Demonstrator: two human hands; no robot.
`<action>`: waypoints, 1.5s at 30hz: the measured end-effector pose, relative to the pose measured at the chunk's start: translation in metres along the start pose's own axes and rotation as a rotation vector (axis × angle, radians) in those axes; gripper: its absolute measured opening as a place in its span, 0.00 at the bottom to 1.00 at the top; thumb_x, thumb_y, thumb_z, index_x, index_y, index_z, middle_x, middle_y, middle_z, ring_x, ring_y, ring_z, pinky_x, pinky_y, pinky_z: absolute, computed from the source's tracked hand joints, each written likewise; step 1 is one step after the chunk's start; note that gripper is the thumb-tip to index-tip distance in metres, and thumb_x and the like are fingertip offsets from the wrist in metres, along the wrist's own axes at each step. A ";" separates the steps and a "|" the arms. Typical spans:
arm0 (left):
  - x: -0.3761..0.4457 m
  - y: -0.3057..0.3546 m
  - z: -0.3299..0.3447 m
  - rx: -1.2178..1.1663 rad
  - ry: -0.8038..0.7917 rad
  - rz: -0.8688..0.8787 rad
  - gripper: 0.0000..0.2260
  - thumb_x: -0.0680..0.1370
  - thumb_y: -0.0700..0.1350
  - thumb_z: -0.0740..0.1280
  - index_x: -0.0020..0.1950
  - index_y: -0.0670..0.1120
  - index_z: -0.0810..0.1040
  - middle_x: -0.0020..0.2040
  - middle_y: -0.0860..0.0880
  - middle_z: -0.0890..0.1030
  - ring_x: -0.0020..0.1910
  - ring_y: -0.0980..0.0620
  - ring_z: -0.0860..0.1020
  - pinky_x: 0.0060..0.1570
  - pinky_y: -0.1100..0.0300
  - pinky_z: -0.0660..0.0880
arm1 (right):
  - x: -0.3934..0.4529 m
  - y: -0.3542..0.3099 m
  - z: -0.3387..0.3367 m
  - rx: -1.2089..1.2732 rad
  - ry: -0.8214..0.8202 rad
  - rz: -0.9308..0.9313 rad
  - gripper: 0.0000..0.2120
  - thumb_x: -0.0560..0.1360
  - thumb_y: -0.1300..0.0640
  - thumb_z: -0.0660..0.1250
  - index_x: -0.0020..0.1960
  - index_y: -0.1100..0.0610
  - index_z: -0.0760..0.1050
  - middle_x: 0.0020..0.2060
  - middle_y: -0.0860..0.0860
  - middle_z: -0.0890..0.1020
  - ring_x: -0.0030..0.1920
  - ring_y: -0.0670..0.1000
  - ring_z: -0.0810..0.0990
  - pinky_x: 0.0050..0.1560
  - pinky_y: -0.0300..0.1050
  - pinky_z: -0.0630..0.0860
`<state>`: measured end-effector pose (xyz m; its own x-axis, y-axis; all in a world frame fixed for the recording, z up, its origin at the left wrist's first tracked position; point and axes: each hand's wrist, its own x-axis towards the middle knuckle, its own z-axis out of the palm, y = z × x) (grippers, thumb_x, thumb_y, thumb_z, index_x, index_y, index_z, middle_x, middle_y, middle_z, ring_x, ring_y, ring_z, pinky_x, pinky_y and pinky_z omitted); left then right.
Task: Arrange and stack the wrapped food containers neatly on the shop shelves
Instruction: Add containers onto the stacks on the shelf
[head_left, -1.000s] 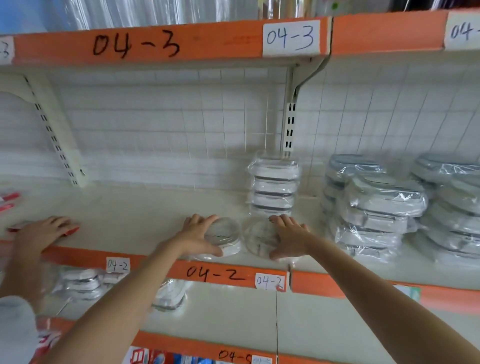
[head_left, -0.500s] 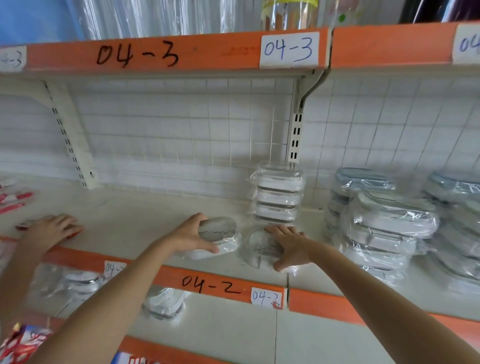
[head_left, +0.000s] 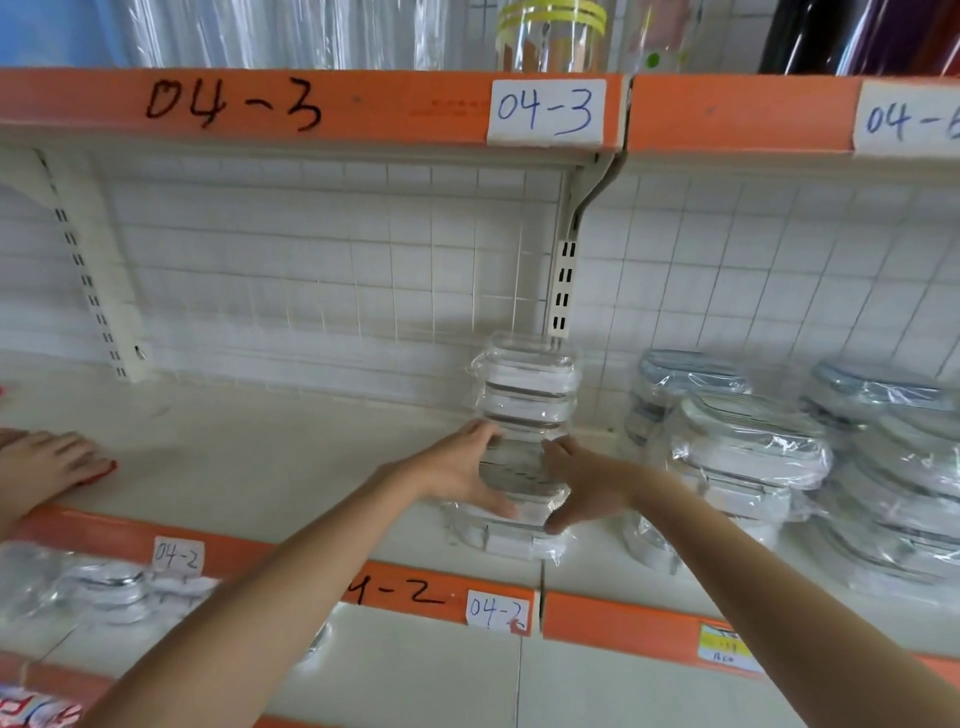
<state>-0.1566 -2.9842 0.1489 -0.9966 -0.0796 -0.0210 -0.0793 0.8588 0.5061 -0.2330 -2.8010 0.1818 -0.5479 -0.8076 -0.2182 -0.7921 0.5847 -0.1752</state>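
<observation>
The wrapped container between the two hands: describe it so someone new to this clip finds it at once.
Start at the white 04-2 label on the orange shelf edge. Directly above it, the left hand and right hand hold a round wrapped container on top of another at the shelf front. It stands ahead of the tall stack at the wall, left of the larger oblong packs.

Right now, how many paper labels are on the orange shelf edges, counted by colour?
White labels: 4
Yellow label: 1
Total: 5
</observation>
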 end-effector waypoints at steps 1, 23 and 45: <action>0.002 0.001 0.000 -0.021 -0.007 -0.001 0.48 0.62 0.60 0.78 0.74 0.47 0.57 0.73 0.51 0.61 0.70 0.53 0.63 0.69 0.60 0.61 | -0.001 0.001 0.003 -0.004 0.018 0.007 0.43 0.72 0.50 0.71 0.75 0.63 0.49 0.72 0.56 0.56 0.70 0.56 0.62 0.65 0.45 0.64; -0.029 -0.015 -0.016 0.308 -0.070 -0.153 0.41 0.67 0.64 0.73 0.71 0.43 0.63 0.67 0.46 0.68 0.64 0.49 0.70 0.60 0.55 0.71 | 0.010 -0.017 0.005 -0.331 0.098 0.017 0.42 0.70 0.43 0.69 0.73 0.62 0.53 0.71 0.57 0.59 0.72 0.57 0.57 0.70 0.52 0.61; -0.201 -0.057 0.043 0.257 0.427 -0.195 0.07 0.76 0.48 0.66 0.47 0.45 0.77 0.43 0.50 0.81 0.44 0.47 0.79 0.40 0.57 0.72 | -0.051 -0.150 0.102 -0.209 0.227 -0.245 0.23 0.76 0.50 0.63 0.67 0.57 0.65 0.62 0.53 0.69 0.64 0.54 0.67 0.60 0.48 0.65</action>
<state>0.0469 -2.9956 0.0872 -0.8692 -0.4030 0.2864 -0.3183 0.8994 0.2994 -0.0585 -2.8396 0.1214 -0.3625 -0.9316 0.0274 -0.9318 0.3628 0.0087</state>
